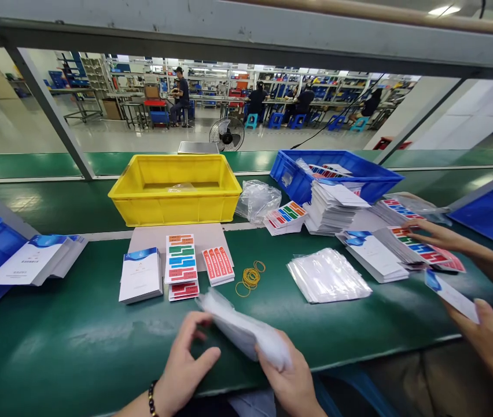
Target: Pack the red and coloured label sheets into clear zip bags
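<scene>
My right hand (292, 370) grips one end of a bundle of clear plastic bags (240, 327), held tilted over the green work surface and partly blurred. My left hand (188, 359), a beaded bracelet on its wrist, is beside the other end, its thumb and fingers apart with nothing in them. Beyond the bags stand a stack of white booklets (141, 278) with blue tops, a pile of multicoloured sticker sheets (181, 260) and a pile of red label sheets (218, 265). Yellow rubber bands (250, 279) lie loose to the right of these labels.
A yellow bin (175, 200) and a blue bin (337, 174) line the back. More plastic bags (328, 275) lie flat at centre right. At the right, a co-worker's hands (489, 336) hold a booklet and touch sticker sheets. Another booklet stack (33, 260) sits far left.
</scene>
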A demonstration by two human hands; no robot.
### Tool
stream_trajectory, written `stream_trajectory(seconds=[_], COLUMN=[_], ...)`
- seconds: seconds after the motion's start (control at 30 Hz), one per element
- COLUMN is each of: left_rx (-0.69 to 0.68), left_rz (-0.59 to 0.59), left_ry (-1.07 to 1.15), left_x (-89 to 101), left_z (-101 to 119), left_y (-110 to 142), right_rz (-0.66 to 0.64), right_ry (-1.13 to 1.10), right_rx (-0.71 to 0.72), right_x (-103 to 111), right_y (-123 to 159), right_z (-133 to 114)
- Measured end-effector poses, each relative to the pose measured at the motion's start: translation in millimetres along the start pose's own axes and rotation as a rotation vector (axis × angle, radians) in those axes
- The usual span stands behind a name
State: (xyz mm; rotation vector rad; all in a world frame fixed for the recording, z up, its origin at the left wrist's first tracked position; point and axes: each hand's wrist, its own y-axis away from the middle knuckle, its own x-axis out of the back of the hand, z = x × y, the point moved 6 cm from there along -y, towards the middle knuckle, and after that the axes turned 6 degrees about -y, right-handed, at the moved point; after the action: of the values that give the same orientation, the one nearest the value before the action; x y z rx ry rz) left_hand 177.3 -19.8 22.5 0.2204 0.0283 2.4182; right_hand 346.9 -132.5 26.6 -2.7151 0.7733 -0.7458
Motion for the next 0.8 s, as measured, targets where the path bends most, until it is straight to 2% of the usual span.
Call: stream_trajectory(seconds=[0.03, 0.07, 0.1, 0.17, 0.23, 0.37, 0.53, 0.63, 0.67, 0.73, 0.8], left_rx=[-0.056, -0.122, -0.173, -0.234, -0.238, -0.198, -0.176, -0.179, -0.174, -0.123, -0.016], left_rz=[0.137, 0.209, 0.215, 0.103, -0.049, -0.300, -0.481, -0.600, -0.641, -0.702, -0.670], left_ry=[-0.075, -0.122, -0.139, -0.129, -0.125, -0.128, -0.049, 0.101, 0.186, 0.350, 0.392], left_x=[13.0, 22.6, 29.0, 36.2, 40.3, 43.0, 31.8, 18.8, 15.3, 11.9, 15.6], left_z=[-2, 0, 2, 11, 17, 11, -7, -10, -9, -7, -6], left_y=[0, 0, -1, -6, -13, -28, -42, -42, -40, -35, -29], right_rz=[0.041, 0.066, 0.072, 0.044, -0.003, -0.211, -0.554, -0.680, -0.684, -0.613, -0.476], right_ry=[-0.037, -0.075, -0.114, -0.193, -0.271, -0.355, -0.359, -0.402, -0.415, -0.426, -0.416], right_rx=[-0.035, -0.050, -0.041, 0.028, 0.096, 0.100, 0.097, 0.144, 0.148, 0.123, 0.077], right_x=[5, 8, 9, 6, 0, -20, -39, -41, -41, -38, -34], right_y=[0, 0, -2, -7, -14, -28, -28, -27, -28, -32, -36], right_z=[0, 0, -2, -9, -15, -22, -47, -63, -65, -61, -50])
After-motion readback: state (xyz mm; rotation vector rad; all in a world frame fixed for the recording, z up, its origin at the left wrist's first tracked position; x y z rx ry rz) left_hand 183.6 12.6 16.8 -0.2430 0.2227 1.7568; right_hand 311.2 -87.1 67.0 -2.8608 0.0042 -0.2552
